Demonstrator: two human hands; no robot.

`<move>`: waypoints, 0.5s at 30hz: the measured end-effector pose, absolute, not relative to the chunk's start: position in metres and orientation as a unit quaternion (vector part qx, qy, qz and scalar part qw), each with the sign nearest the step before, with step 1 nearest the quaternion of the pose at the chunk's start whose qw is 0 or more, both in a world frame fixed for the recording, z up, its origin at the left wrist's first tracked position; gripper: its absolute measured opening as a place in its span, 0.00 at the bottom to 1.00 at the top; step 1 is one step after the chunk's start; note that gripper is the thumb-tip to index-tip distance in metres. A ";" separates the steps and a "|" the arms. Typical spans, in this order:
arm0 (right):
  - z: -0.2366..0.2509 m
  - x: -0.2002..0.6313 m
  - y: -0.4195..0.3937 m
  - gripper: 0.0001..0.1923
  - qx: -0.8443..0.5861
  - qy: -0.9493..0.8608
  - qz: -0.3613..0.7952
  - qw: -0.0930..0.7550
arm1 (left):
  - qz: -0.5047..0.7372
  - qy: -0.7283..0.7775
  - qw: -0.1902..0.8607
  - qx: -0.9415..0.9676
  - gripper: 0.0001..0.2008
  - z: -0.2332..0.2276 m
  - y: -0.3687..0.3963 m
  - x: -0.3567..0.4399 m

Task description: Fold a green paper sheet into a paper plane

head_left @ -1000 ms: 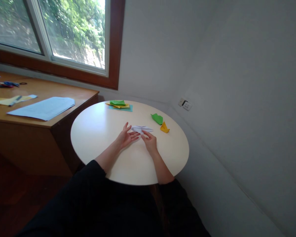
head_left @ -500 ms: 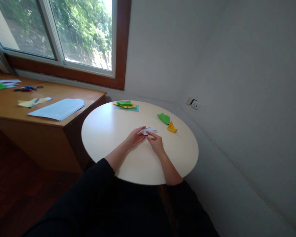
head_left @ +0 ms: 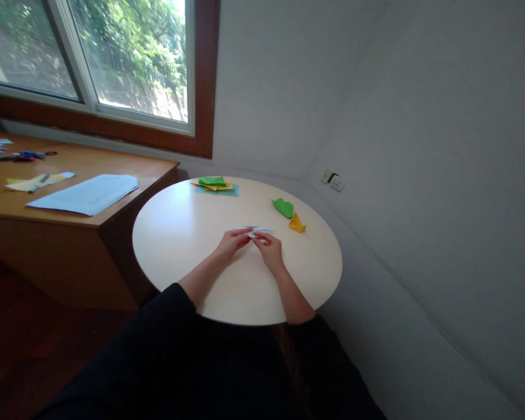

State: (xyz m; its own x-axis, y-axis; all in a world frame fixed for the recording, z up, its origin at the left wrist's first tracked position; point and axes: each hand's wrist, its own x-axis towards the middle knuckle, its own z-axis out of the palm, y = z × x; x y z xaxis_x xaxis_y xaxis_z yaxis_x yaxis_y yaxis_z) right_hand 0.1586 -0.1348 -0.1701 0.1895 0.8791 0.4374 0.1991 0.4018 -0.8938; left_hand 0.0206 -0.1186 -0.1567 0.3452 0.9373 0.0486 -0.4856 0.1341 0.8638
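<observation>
Between both hands is a folded white paper [head_left: 262, 230], held over the middle of the round white table [head_left: 170, 251]. My left hand [head_left: 231, 243] grips its left part, fingers closed on it. From the other side my right hand [head_left: 269, 248] pinches the near edge. Fingers cover much of the paper, so its full shape is hidden. Beyond the hands to the right lie a folded green paper [head_left: 282, 207] and a small folded yellow paper [head_left: 296, 223].
A stack of green, yellow and blue papers [head_left: 214, 185] lies at the table's far edge. On the wooden desk [head_left: 126, 217] to the left are large white sheets [head_left: 87, 193], yellow paper with a pen [head_left: 39, 182], and scissors [head_left: 26, 156]. A wall socket [head_left: 337, 183] is at right.
The view has turned slightly right, so everything shifts left. Both hands still hold the white paper, which now appears flatter and more edge-on, with the fingers closer together.
</observation>
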 end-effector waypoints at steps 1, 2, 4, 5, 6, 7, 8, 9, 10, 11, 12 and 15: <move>-0.170 0.158 -0.134 0.10 -0.468 -0.568 0.279 0.617 | 0.505 0.272 0.697 0.430 0.18 -0.157 -0.119 0.021; -0.170 0.158 -0.134 0.10 -0.467 -0.563 0.280 0.622 | 0.505 0.274 0.690 0.440 0.19 -0.157 -0.120 0.021; -0.170 0.158 -0.133 0.09 -0.466 -0.554 0.284 0.629 | 0.507 0.279 0.672 0.463 0.21 -0.157 -0.121 0.021; -0.170 0.158 -0.132 0.10 -0.465 -0.550 0.286 0.632 | 0.507 0.279 0.662 0.476 0.21 -0.157 -0.121 0.021; -0.171 0.158 -0.132 0.10 -0.465 -0.546 0.289 0.634 | 0.508 0.279 0.652 0.489 0.21 -0.156 -0.122 0.021; -0.171 0.158 -0.132 0.10 -0.464 -0.544 0.292 0.636 | 0.510 0.278 0.643 0.500 0.20 -0.156 -0.122 0.021; -0.171 0.157 -0.132 0.11 -0.462 -0.543 0.295 0.636 | 0.512 0.276 0.633 0.510 0.19 -0.156 -0.122 0.020; -0.171 0.157 -0.133 0.11 -0.461 -0.544 0.297 0.636 | 0.515 0.273 0.625 0.520 0.18 -0.155 -0.122 0.020; -0.171 0.157 -0.133 0.11 -0.459 -0.545 0.299 0.635 | 0.516 0.268 0.617 0.530 0.16 -0.155 -0.122 0.020; -0.171 0.157 -0.134 0.10 -0.458 -0.546 0.301 0.634 | 0.517 0.265 0.610 0.539 0.15 -0.155 -0.121 0.020; -0.170 0.157 -0.134 0.10 -0.456 -0.547 0.304 0.633 | 0.518 0.263 0.603 0.546 0.14 -0.156 -0.121 0.020; -0.170 0.156 -0.135 0.10 -0.453 -0.549 0.309 0.631 | 0.523 0.268 0.592 0.552 0.13 -0.158 -0.118 0.021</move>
